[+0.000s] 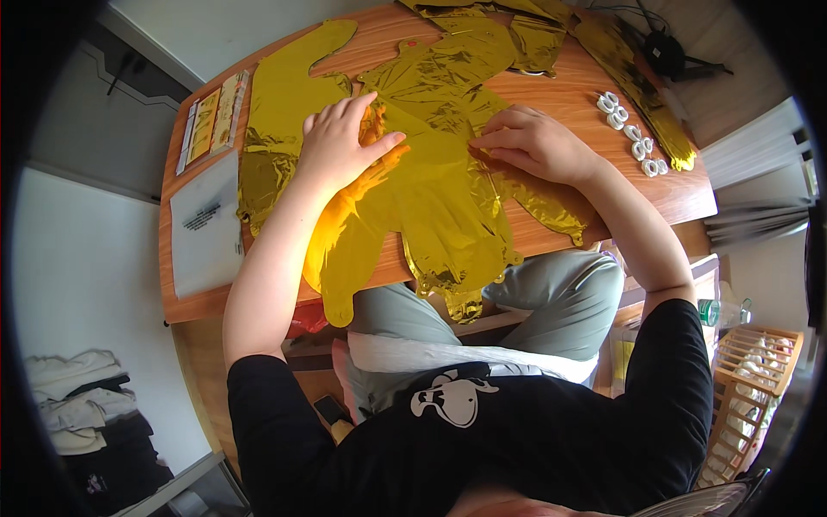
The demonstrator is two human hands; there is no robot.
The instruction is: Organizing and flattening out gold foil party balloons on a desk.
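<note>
A flat gold foil balloon (422, 185) lies in front of me, its lower lobes hanging past the table's near edge. My left hand (340, 142) rests over its left part, thumb stretched away from the fingers, and holds nothing. On the other side my right hand (534, 145) has thumb and fingers closed at the foil's right edge. Another flat gold foil piece (289, 95) spreads out to the left. More crinkled gold foil (478, 47) overlaps the balloon's far part.
Several small white ribbon rolls (637, 133) sit at the right of the wooden table (568, 99). A black device with cables (663, 53) stands at the far right. Printed packaging (211, 121) and a clear plastic bag (207, 228) lie left. A wooden rack (749, 388) stands beside me.
</note>
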